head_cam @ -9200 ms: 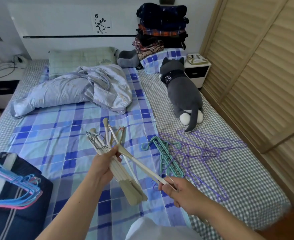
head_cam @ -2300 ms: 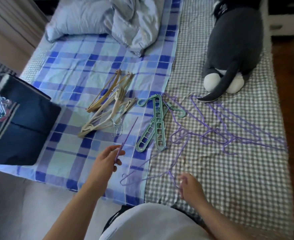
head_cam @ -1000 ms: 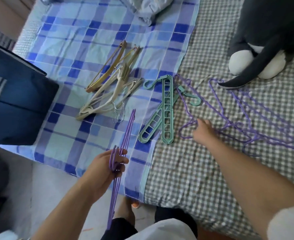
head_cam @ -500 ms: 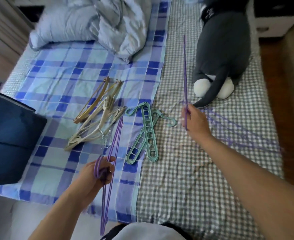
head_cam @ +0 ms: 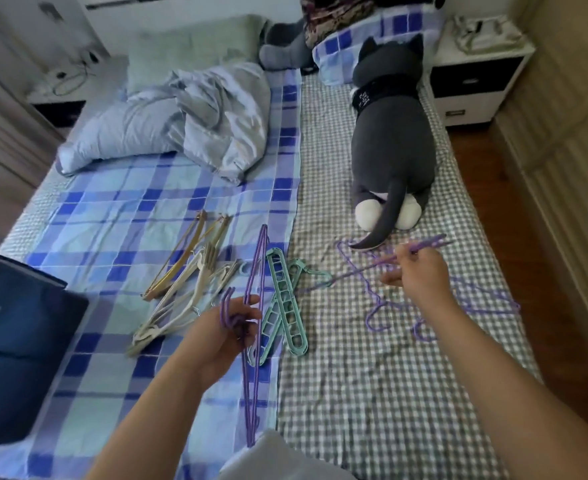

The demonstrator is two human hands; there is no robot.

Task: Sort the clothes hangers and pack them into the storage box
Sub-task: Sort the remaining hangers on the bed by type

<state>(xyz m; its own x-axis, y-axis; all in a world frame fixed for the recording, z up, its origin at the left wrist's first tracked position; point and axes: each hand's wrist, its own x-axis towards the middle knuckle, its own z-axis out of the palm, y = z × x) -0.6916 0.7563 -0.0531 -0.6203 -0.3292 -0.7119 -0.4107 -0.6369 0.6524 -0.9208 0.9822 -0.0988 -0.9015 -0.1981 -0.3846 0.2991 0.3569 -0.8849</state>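
Observation:
My left hand (head_cam: 226, 332) grips a bunch of thin purple hangers (head_cam: 253, 375) by their hooks, held edge-on above the blue plaid sheet. My right hand (head_cam: 420, 277) pinches one more purple hanger (head_cam: 365, 268), lifted and lying roughly level toward the left. More purple hangers (head_cam: 476, 303) lie tangled on the grey checked sheet under and right of that hand. A pile of wooden and cream hangers (head_cam: 185, 282) rests left of centre. Two teal slotted hangers (head_cam: 285, 303) lie crossed beside them. The dark blue storage box (head_cam: 19, 348) stands at the left edge.
A grey plush cat (head_cam: 394, 147) lies on the checked side of the bed, its tail near the purple hangers. A crumpled pale blue quilt (head_cam: 181, 116) and a pillow (head_cam: 195, 46) sit farther back. A white bedside cabinet (head_cam: 476, 71) stands at the right, beside a slatted wardrobe.
My right hand has tipped its purple hanger from upright to nearly level and moved right. My left hand keeps its purple bunch, raised slightly. The camera has tilted up, showing more of the bed.

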